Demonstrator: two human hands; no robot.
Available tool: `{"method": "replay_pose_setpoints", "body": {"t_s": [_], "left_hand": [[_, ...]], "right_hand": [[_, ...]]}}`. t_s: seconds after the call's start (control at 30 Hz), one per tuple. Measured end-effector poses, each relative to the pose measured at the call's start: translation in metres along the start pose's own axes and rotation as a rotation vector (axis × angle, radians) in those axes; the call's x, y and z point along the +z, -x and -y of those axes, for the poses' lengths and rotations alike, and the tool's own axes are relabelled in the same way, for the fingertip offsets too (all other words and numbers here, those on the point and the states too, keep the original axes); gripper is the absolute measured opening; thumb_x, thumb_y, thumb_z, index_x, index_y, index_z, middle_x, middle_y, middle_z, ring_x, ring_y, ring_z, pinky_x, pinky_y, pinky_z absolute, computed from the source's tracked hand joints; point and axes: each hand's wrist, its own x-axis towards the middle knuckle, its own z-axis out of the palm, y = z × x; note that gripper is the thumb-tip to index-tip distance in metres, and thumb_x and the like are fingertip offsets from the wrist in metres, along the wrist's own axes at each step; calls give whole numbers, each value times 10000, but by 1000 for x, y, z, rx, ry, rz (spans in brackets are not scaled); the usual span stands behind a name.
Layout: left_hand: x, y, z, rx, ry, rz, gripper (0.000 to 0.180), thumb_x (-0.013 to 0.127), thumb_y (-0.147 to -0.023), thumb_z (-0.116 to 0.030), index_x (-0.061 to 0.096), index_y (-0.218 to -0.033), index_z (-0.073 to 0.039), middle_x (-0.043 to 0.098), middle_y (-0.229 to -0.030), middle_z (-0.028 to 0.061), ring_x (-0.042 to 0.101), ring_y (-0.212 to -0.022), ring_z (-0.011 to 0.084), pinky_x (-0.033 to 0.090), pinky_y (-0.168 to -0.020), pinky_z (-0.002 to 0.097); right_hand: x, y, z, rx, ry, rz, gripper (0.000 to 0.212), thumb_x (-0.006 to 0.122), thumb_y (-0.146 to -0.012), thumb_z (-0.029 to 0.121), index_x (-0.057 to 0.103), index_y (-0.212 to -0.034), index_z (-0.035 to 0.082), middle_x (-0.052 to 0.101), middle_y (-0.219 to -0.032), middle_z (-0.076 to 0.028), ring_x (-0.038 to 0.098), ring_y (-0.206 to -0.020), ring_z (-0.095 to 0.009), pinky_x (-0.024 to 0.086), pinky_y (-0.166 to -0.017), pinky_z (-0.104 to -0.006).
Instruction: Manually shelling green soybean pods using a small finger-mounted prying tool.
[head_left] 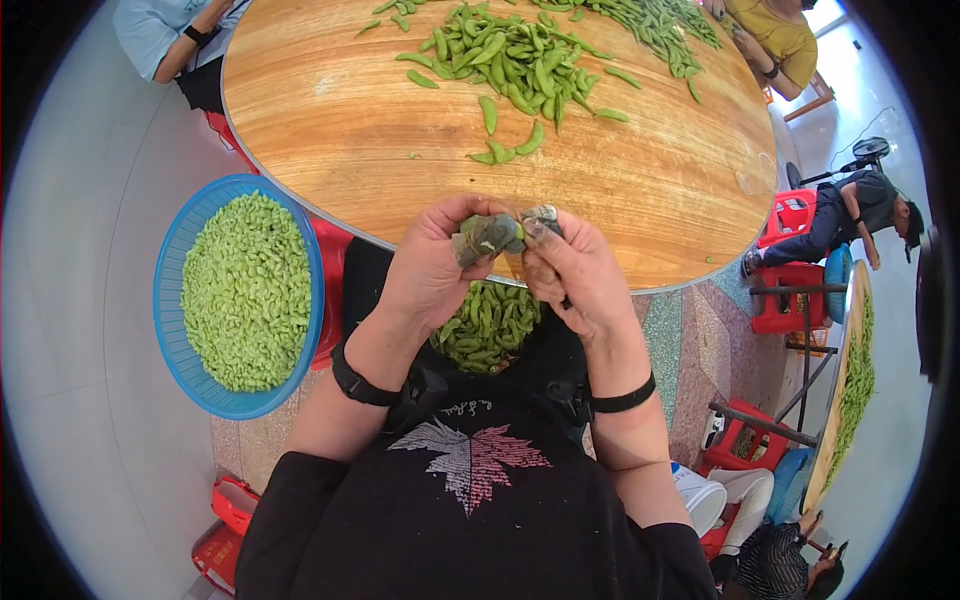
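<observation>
My left hand (440,252) and my right hand (580,268) meet in front of my chest, at the table's near edge. Both are closed in a pinch, with stained grey-green coverings on thumb and finger. Between the fingertips shows a bit of green bean pod (519,233); the rest of it is hidden. Below the hands, a heap of bean pods (488,325) lies at my lap. Beyond them a pile of green pods (520,65) covers part of the round wooden table (340,150), with a few loose pods (515,150) nearer to me.
At my left stands a blue plastic basket (170,330) full of shelled green beans (245,290), beside a red stool (330,280). People sit across the table at both far sides. On the right are red stools (790,300), a second table (850,380) with pods, and more people.
</observation>
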Motion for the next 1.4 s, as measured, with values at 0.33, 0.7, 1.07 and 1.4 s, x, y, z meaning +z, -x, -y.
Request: {"method": "replay_pose_setpoints", "body": {"t_s": [0.33, 0.7, 1.07, 1.4], "left_hand": [[2, -1, -3, 45, -213, -78, 71, 596, -842, -70, 593, -914, -74, 579, -778, -23, 453, -576, 6, 279, -459, 140], [-7, -2, -9, -151, 40, 107, 78, 588, -851, -65, 603, -928, -70, 606, -862, 7, 498, -637, 38, 346, -498, 146], [1, -3, -1, 82, -309, -50, 144, 630, -800, 2, 599, -935, -38, 594, -818, -16, 499, -648, 24, 368, -527, 155], [3, 0, -6, -36, -570, 16, 207, 526, -840, 25, 657, -996, -6, 626, -832, 8, 536, -712, 58, 419, -629, 181]], "right_hand": [[10, 12, -2, -67, 344, -17, 232, 406, -974, 200, 498, -822, 50, 453, -633, 24, 334, -503, -30, 266, -445, -191], [9, 15, -2, 90, -75, 5, 142, 431, -948, 131, 534, -879, 62, 498, -661, 14, 353, -493, -10, 259, -421, -168], [8, 4, -9, -47, 155, -148, 158, 473, -917, 143, 575, -841, 49, 459, -590, 58, 383, -482, -15, 287, -426, -180], [-13, -55, 35, -299, 2013, -438, 196, 493, -852, 168, 572, -973, 36, 617, -697, -201, 599, -612, -352, 483, -567, -415]]}}
